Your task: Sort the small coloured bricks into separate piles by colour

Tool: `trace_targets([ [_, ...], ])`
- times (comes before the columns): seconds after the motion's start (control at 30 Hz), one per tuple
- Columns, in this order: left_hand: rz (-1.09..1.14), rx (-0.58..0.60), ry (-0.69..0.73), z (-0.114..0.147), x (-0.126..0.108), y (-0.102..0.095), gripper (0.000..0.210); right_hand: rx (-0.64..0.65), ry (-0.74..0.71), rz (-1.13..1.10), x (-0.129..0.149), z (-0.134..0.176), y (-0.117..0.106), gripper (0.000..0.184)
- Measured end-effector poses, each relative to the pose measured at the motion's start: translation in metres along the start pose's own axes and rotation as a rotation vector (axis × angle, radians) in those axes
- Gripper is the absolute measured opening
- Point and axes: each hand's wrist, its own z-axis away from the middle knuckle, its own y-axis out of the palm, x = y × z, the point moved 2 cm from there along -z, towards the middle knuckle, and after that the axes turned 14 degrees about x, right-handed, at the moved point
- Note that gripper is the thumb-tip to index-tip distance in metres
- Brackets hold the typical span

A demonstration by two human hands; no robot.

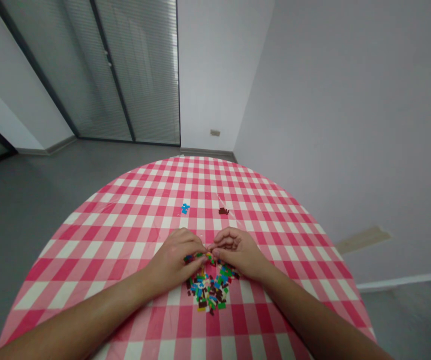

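Pale walls point(350, 110), grey floor point(31, 200); dark-framed glass partition point(122, 100) with blinds point(151, 95); round cloth-covered table point(275, 230).

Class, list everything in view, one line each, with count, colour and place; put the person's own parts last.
Checked tablecloth: one, pink-red and white, over the rounded table
Loose small pieces: too many to count, mixed colours, heaped below the hands
Blue cluster: one, blue, beyond the left hand
Brown cluster: one, dark brown, right of the blue cluster
Glass panels: several, grey, dark-framed, background left
Walls: several, pale grey, behind and right
Wall plate: one, beige, low on the back wall
Floor: one, grey, around the table
Left hand: one, bare, at the heap's far left
Right hand: one, bare, at the heap's far right
Forearms: two, bare, reaching from the bottom edge
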Motion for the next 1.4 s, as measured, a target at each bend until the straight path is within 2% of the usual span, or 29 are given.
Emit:
trace_targets([
  [0.3,-0.032,-0.060,0.008,0.000,-0.002,-0.001,0.002,0.015,0.007,-0.033,-0.005,-0.003,0.000,0.038],
  [0.8,-0.051,-0.082,0.042,0.001,0.002,0.000,0.003,0.067,-0.025,-0.037,-0.004,-0.002,0.003,0.029],
  [0.93,-0.043,-0.068,0.037,0.001,0.002,0.001,0.003,0.083,-0.013,0.029,0.000,0.001,0.006,0.027],
  [1.07,-0.053,-0.048,0.023,0.000,0.002,0.000,0.006,0.084,-0.029,0.197,0.002,0.001,0.007,0.021],
  [1.2,-0.049,-0.034,0.000,-0.001,0.001,-0.001,0.007,-0.077,-0.070,0.462,0.005,-0.001,-0.005,0.010],
  [1.4,-0.028,-0.023,-0.009,0.000,0.002,-0.002,0.006,-0.404,-0.039,0.775,0.009,-0.001,-0.052,0.003],
])
